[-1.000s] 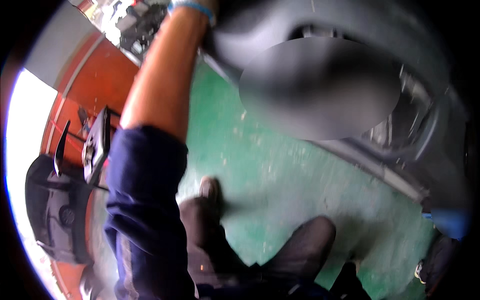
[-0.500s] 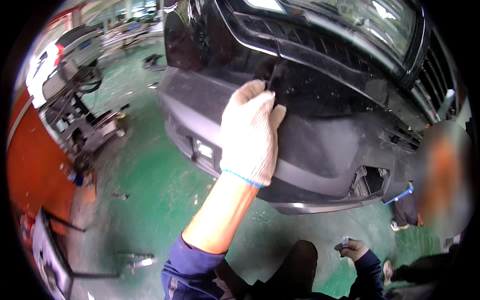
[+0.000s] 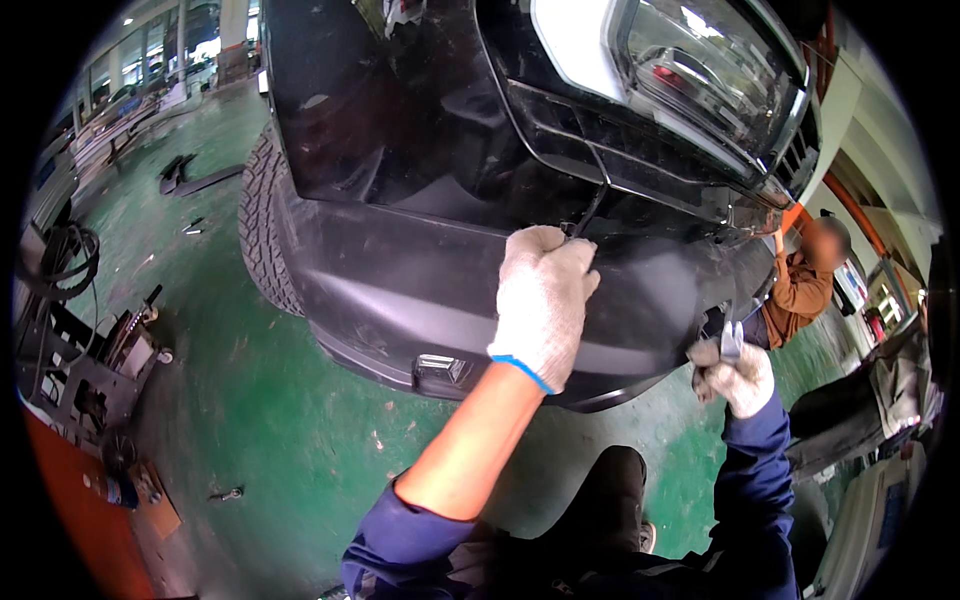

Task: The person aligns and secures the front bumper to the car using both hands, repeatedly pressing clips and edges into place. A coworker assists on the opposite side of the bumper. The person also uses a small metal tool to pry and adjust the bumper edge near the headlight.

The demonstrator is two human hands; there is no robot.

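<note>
A black bumper (image 3: 395, 290) lies against the glossy black body (image 3: 380, 130) of a vehicle, below its lamp (image 3: 700, 85). My left hand (image 3: 540, 305), in a white knit glove, is at the bumper's upper seam, fingers curled beside the lower end of a thin black strip (image 3: 598, 205); what they grip is hidden. Lower right, my right hand (image 3: 738, 380), also gloved, is closed on a small grey metal piece (image 3: 732, 338), held up in front of the bumper's right part.
A co-worker (image 3: 805, 295) in brown crouches at the vehicle's right. A tyre (image 3: 265, 230) shows at its left. A wheeled tool cart (image 3: 100, 360) stands left, with dark parts (image 3: 200, 180) on the green floor (image 3: 260, 450). A pale panel (image 3: 865, 530) sits lower right.
The view has swung up and round to the vehicle's corner. My left hand stays at the bumper seam; my right hand has risen from low by my leg to the bumper, the metal piece in it.
</note>
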